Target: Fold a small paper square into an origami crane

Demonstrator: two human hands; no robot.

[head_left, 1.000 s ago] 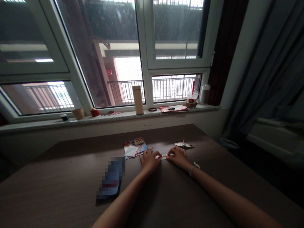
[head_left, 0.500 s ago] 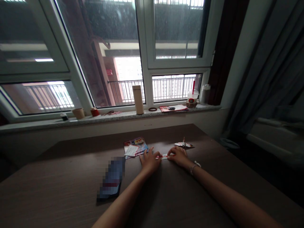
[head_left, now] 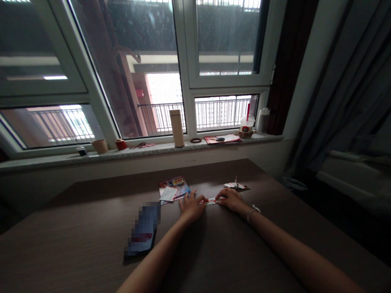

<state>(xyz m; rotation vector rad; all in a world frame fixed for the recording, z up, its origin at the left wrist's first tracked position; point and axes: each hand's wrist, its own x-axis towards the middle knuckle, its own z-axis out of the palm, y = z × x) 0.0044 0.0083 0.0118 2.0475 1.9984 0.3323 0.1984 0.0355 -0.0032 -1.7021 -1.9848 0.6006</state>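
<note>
On the table, between my two hands, lies a small folded piece of paper (head_left: pixel 211 201), white with red print. The thumb and forefinger of my left hand (head_left: pixel 193 206) press its left end, while that hand's other fingers spread over the tabletop. At the right end, my right hand (head_left: pixel 232 200) pinches the paper, its fingers bent together. A folded paper crane (head_left: pixel 236 185) in white and red stands just beyond my right hand. Past my left fingertips lie a colourful printed sheet (head_left: pixel 182 184) and a white slip (head_left: pixel 169 194) on top of it.
A phone-like dark object (head_left: pixel 143 230), blurred by pixels, lies left of my left forearm on the brown table (head_left: pixel 76 228). Along the windowsill (head_left: pixel 149 151) stand a beige bottle (head_left: pixel 176 129), a cup with a red straw (head_left: pixel 247 123), red-white papers (head_left: pixel 230 139) and a paper cup (head_left: pixel 100 146).
My right hand has shifted very slightly to the right, and a little more of the folded paper shows between my hands. Both hands stay on the paper.
</note>
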